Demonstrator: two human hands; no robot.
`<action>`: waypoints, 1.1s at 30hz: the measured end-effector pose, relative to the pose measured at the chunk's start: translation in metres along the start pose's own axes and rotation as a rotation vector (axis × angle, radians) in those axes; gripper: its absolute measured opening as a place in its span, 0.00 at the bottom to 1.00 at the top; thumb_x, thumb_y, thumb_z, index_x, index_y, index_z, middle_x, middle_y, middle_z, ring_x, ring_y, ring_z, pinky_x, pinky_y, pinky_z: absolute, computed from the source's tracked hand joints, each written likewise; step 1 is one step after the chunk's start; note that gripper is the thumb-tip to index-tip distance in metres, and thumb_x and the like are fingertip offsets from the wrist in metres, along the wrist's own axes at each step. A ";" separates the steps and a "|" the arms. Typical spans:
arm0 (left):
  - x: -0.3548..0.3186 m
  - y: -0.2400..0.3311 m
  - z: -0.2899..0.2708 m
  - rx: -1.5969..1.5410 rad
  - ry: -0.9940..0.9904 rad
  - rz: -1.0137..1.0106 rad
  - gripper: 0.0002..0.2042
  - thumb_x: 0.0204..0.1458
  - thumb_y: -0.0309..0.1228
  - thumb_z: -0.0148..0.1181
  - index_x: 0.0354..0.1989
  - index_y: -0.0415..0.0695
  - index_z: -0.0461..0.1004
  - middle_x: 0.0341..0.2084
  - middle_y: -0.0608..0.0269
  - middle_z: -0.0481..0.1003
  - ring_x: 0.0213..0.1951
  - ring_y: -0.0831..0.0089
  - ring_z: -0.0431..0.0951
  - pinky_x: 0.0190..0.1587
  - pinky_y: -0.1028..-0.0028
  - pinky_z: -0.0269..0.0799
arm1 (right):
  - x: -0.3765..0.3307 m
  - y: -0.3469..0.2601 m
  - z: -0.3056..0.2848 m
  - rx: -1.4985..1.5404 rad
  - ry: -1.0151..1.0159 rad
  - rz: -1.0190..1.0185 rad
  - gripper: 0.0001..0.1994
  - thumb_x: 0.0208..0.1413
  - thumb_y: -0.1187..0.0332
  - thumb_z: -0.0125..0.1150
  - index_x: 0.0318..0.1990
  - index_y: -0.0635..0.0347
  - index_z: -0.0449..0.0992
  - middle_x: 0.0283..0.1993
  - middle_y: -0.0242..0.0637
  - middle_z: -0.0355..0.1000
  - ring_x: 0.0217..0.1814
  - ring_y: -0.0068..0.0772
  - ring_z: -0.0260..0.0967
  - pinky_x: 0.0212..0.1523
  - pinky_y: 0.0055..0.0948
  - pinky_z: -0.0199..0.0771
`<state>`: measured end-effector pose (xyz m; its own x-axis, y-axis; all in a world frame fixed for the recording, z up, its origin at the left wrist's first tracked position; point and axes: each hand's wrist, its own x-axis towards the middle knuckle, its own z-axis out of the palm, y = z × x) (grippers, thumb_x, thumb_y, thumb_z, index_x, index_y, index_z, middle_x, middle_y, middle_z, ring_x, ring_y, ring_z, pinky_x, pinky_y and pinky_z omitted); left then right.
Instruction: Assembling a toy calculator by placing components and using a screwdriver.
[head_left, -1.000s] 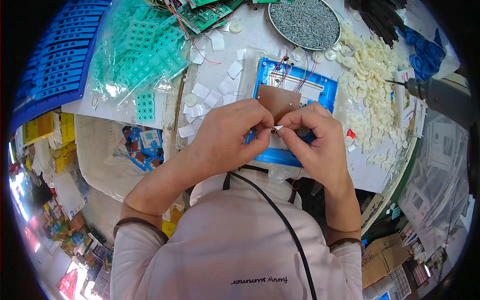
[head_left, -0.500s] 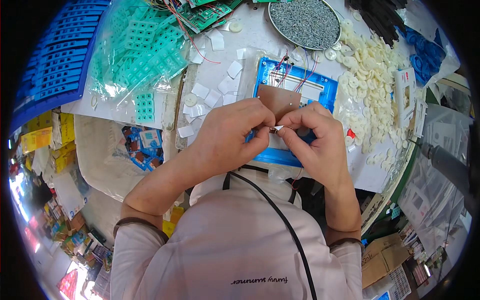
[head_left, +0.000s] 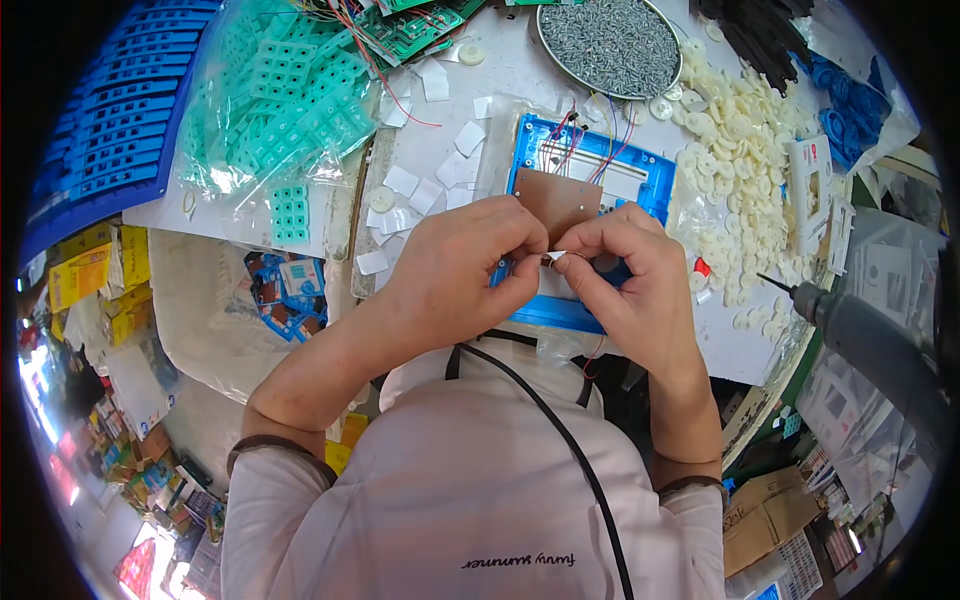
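The right hand (head_left: 638,285) pinches a small white slip (head_left: 557,256); this lies at three o'clock from the left hand (head_left: 465,260), also pinched, its hold unclear, above the blue plastic casing (head_left: 655,185).

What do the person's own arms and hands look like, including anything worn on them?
The left hand and right hand are bare, without gloves. Both forearms are uncovered. Short, pale pinkish-white fabric sleeves end in dark brown trim.
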<state>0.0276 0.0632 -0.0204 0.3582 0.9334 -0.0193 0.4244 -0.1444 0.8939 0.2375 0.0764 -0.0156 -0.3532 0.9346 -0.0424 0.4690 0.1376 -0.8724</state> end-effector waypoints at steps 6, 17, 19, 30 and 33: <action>-0.001 -0.004 0.002 -0.010 0.019 0.040 0.06 0.50 0.20 0.63 0.36 0.41 0.75 0.27 0.64 0.73 0.23 0.74 0.70 0.25 0.73 0.64 | -0.002 -0.002 0.009 0.061 0.115 0.003 0.07 0.49 0.74 0.71 0.36 0.57 0.80 0.31 0.33 0.75 0.36 0.36 0.69 0.41 0.36 0.67; -0.006 0.001 0.007 -0.053 0.066 0.068 0.05 0.52 0.18 0.63 0.36 0.39 0.76 0.26 0.65 0.72 0.22 0.79 0.67 0.23 0.77 0.60 | -0.008 -0.001 0.007 -0.130 0.115 -0.263 0.10 0.46 0.78 0.71 0.36 0.58 0.80 0.39 0.32 0.79 0.40 0.40 0.69 0.42 0.36 0.70; -0.007 -0.001 0.009 -0.045 0.074 0.102 0.05 0.52 0.18 0.63 0.36 0.39 0.76 0.26 0.64 0.72 0.22 0.78 0.68 0.24 0.77 0.61 | -0.009 0.000 0.005 -0.115 0.110 -0.278 0.10 0.45 0.78 0.71 0.36 0.59 0.80 0.38 0.33 0.79 0.39 0.40 0.70 0.41 0.35 0.71; 0.002 0.011 -0.012 -0.169 -0.166 -0.297 0.04 0.56 0.19 0.57 0.38 0.37 0.76 0.25 0.66 0.76 0.24 0.85 0.75 0.24 0.80 0.66 | -0.016 0.004 0.020 -0.242 0.170 -0.545 0.13 0.38 0.77 0.73 0.35 0.61 0.81 0.40 0.36 0.80 0.37 0.39 0.75 0.34 0.31 0.77; 0.003 0.002 -0.015 -0.485 -0.247 -0.443 0.05 0.59 0.20 0.56 0.41 0.36 0.77 0.27 0.67 0.78 0.26 0.84 0.78 0.25 0.81 0.71 | -0.015 0.010 0.019 -0.263 0.151 -0.622 0.15 0.36 0.76 0.74 0.36 0.61 0.81 0.42 0.36 0.80 0.38 0.39 0.75 0.33 0.30 0.77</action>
<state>0.0172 0.0710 -0.0114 0.4404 0.7600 -0.4780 0.1759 0.4490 0.8760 0.2316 0.0572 -0.0328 -0.5124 0.6891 0.5124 0.4037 0.7199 -0.5646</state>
